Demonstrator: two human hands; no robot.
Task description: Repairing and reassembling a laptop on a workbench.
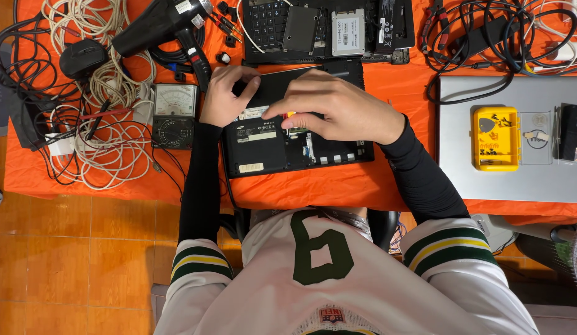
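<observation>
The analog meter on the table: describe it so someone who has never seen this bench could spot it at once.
Start at the orange tablecloth and find the black upturned laptop that both hands work on. Just beside the left hand, among white cables, lies the multimeter. It alone has a pale needle-scale window above a round black selector dial.

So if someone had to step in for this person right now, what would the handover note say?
Left hand: rests on the upturned black laptop, steadying its upper left corner.
Right hand: over the laptop's open bay, pinching a small tool with an orange and yellow handle.
Done: part of the bottom cover is off and the inside shows.
Left: whatever sits under the right hand; it is hidden.
Nearby: meter on the left, yellow parts box on the right.
</observation>
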